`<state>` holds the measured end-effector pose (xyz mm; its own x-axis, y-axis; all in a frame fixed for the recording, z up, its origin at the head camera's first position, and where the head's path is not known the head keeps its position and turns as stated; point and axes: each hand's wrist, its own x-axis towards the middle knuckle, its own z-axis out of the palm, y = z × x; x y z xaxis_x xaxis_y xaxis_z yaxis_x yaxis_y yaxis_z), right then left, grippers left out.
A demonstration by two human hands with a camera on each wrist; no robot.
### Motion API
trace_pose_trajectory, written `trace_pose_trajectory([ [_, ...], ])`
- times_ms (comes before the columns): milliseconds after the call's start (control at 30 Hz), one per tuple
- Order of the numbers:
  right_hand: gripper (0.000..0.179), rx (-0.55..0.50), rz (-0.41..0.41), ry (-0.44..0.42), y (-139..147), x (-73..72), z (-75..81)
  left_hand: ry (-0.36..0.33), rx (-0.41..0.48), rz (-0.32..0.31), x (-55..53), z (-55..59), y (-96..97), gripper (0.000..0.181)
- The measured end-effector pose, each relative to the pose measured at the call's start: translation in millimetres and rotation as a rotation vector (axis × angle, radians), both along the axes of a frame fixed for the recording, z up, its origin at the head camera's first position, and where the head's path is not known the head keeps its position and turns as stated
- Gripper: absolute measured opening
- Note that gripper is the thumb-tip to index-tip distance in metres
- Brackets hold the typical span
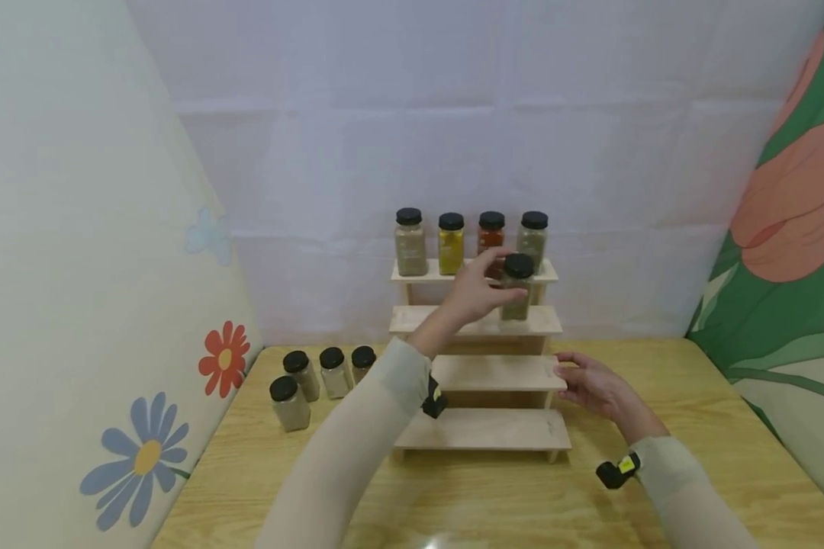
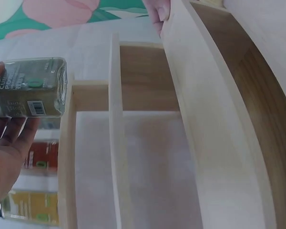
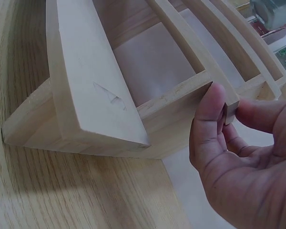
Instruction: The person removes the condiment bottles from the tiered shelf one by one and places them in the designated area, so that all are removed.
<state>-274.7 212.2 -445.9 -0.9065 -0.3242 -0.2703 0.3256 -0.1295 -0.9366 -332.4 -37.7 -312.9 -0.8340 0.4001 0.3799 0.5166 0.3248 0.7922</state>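
Observation:
My left hand [image 1: 475, 291] grips a square glass spice jar [image 1: 516, 299] with a black lid, thumb on one side and fingers on the other. In the left wrist view, the jar's label [image 2: 24, 85] partly reads as cumin powder. The jar is upright, in front of the right part of a stepped wooden rack [image 1: 481, 428], near its second shelf from the top [image 1: 474, 324]; whether it touches that shelf I cannot tell. My right hand [image 1: 593, 389] pinches the right end of a lower shelf [image 3: 218, 90] between thumb and fingers.
Several black-lidded jars, including a yellow one [image 1: 451, 248] and a red one [image 1: 490, 229], line the top shelf. More jars, one in front [image 1: 291, 412], stand on the wooden table [image 1: 233, 488] left of the rack. A white cloth [image 1: 329, 168] hangs behind.

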Motion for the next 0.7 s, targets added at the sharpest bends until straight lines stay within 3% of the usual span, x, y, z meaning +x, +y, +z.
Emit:
trace_pose_trajectory([
  [267,0.036,-0.009,0.000,0.000,0.8,-2.2,0.2,-0.037,0.007,0.009,10.1,6.4,-26.2,0.064],
  [533,0.033,0.009,0.008,0.017,1.4,-2.4,0.4,-0.049,-0.029,0.040,20.6,1.5,-54.3,0.065],
  [700,0.033,0.047,0.019,0.034,4.6,-1.4,0.8,-0.052,-0.003,0.018,26.4,-1.0,-72.1,0.063],
])
